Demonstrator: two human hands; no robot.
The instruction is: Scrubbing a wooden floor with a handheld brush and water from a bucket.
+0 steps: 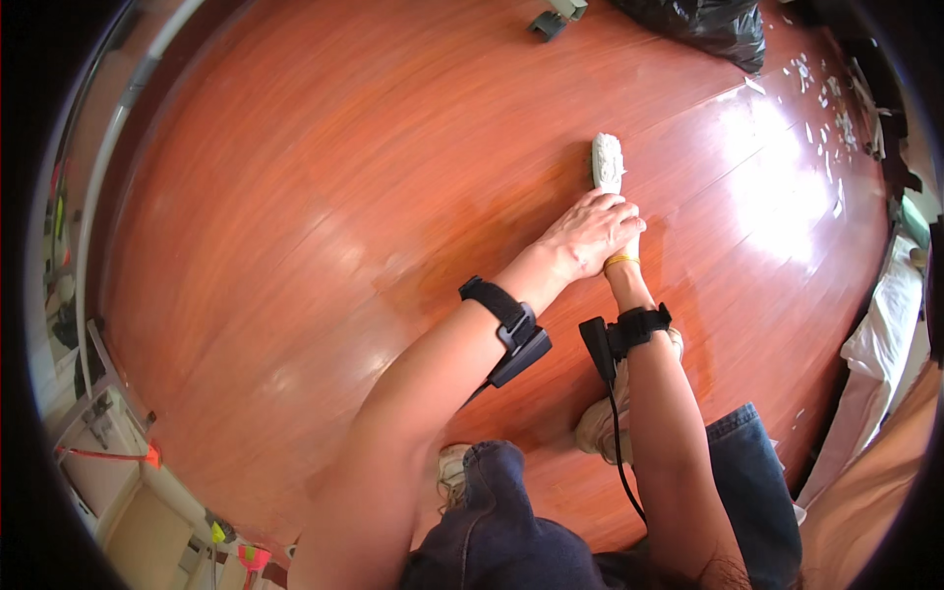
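Observation:
A white brush with a rough, ragged face lies along the reddish wood-look floor, pointing away from me. My left hand is closed over its near end, palm down. Tucked beneath and beside it is my right hand, touching the left; its fingers are mostly hidden, so its own grip does not show. A yellow band circles the right wrist. Darker, wet-looking patches surround the hands. Both forearms wear black straps with small devices, and a cable runs from the right device.
White scraps litter the floor at far right, near a black plastic bag. A dark caster stands at the top. White fabric hangs along the right. A pale metal frame borders the left. My shoes are below.

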